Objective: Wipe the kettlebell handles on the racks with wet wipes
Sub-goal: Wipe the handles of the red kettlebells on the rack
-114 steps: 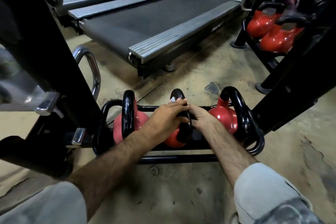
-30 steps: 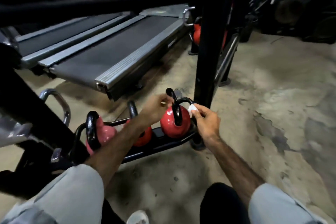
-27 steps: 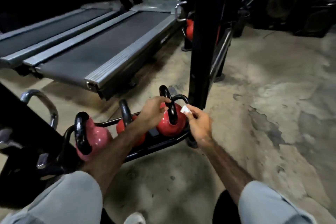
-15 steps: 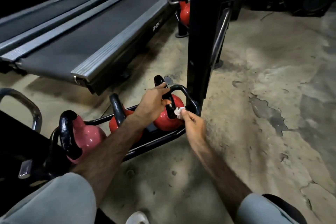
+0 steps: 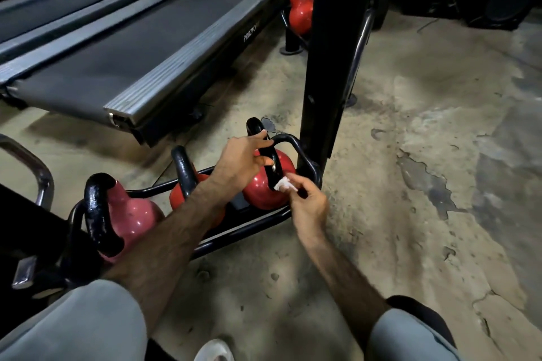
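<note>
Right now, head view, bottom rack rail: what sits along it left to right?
Pink kettlebell → middle red kettlebell, mostly behind the left forearm → right red kettlebell, its handle held by the left hand → wet wipe pinched by the right hand → black rack upright.

Red kettlebell (image 5: 264, 193) with glossy black handle (image 5: 268, 155); pink kettlebell (image 5: 132, 217); white wipe (image 5: 283, 184); black rack (image 5: 246, 228); grey treadmill (image 5: 132, 61); mottled beige floor (image 5: 410, 184).

3 red kettlebells (image 5: 265, 193) upright on low rack (image 5: 243, 231); white wipe (image 5: 282, 184) against rightmost handle (image 5: 265, 152).
</note>
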`<state>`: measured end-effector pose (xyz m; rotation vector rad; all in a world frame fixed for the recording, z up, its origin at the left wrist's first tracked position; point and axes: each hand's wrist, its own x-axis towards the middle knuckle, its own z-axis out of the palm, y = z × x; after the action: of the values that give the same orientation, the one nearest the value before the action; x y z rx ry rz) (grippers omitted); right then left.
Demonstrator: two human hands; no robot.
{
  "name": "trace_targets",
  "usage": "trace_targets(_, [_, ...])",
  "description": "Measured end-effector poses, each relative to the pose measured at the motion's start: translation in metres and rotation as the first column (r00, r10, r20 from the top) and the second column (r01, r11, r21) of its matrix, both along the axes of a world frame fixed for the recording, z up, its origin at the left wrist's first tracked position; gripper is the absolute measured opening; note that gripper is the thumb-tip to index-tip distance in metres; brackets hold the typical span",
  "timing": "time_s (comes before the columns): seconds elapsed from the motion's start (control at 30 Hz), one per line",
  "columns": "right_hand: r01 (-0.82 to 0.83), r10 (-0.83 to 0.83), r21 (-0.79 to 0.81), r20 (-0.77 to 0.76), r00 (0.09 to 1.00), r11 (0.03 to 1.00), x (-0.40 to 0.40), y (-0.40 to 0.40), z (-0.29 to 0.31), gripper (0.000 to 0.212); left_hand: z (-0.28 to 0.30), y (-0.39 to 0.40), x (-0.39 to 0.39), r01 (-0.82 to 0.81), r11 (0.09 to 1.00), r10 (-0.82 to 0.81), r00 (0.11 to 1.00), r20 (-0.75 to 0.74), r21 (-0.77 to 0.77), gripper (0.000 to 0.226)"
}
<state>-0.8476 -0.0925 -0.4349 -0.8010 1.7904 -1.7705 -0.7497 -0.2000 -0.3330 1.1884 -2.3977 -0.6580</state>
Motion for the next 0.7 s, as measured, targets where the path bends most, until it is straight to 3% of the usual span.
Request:
trace_targets(0.2, [0.006,-0.006,-0.112,-0.003,1.000,0.994,-0.002,-0.003,0.016,0.029,0.000,0.001,0.002,0.001,1.000,-0.001,1.000,-0.021,-0.023,0.042])
trace_targets(0.43, [0.040,-0.041,-0.070,-0.014,0.999,0.997,0.001,0.004,0.000,0.029,0.000,0.001,0.004,0.006,1.000,-0.007,0.999,-0.052,-0.028,0.039])
trace_targets(0.57, [-0.059,0.028,-0.160,-0.190,0.981,0.985,-0.003,-0.009,0.035,0.015,-0.001,-0.001,0.007,-0.012,1.000,0.009,0.991,-0.134,-0.023,0.029])
trace_targets(0.7, [-0.166,0.099,-0.152,-0.373,0.922,0.974,-0.009,-0.027,0.057,0.015,-0.003,-0.008,0.011,0.027,0.997,-0.036,0.990,-0.133,-0.067,0.031])
